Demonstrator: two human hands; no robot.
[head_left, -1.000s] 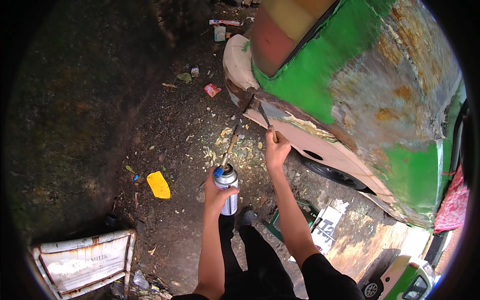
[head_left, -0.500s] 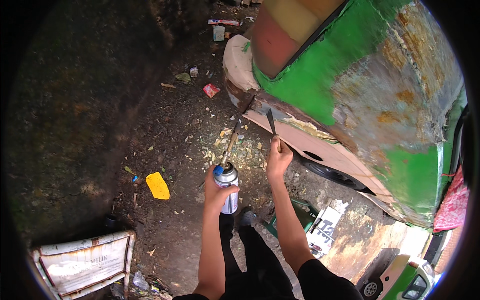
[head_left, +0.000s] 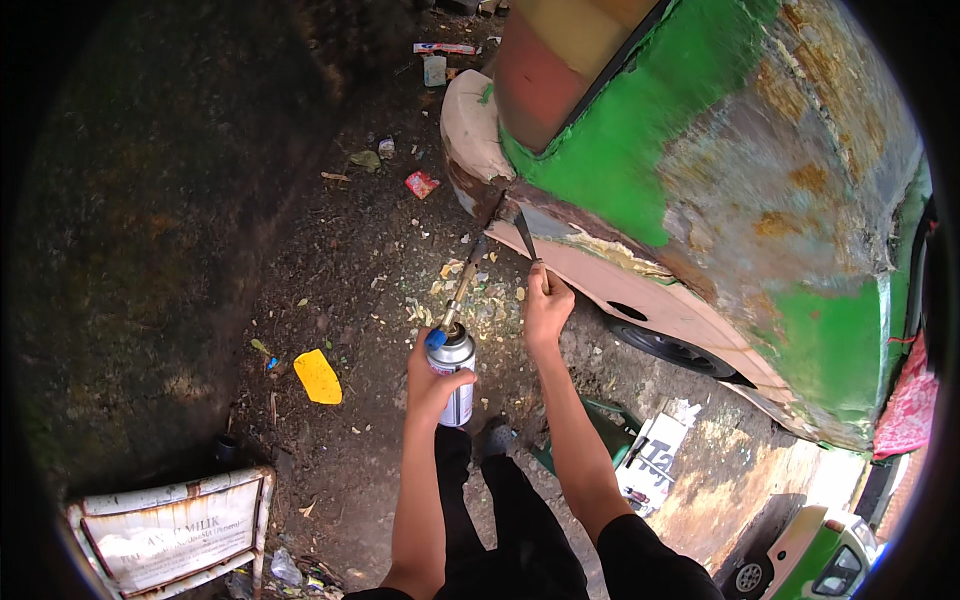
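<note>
My left hand (head_left: 430, 385) is closed round a silver gas canister (head_left: 458, 400) topped by a blue-knobbed torch (head_left: 466, 280). Its nozzle points up toward the lower edge of a weathered green vehicle (head_left: 630, 200). My right hand (head_left: 546, 310) grips a scraper (head_left: 525, 232), its dark blade at a brown, flaking strip (head_left: 565, 220) on the body, just beside the pink bumper (head_left: 465, 125). Whether the blade touches the surface I cannot tell, and no flame is visible at the nozzle. Pale flakes (head_left: 470, 300) lie on the ground below.
A rusty white sign board (head_left: 170, 530) stands at lower left, a yellow piece (head_left: 318, 376) lies on the dirt. Beside my legs are a green object (head_left: 605, 430) and white printed board (head_left: 650, 460). A wheel (head_left: 665, 350) shows under the body; another small vehicle (head_left: 805, 560) is at lower right.
My right hand and scraper moved down and right half a second ago, then back up and left toward the bumper end. My left hand and torch have barely moved.
</note>
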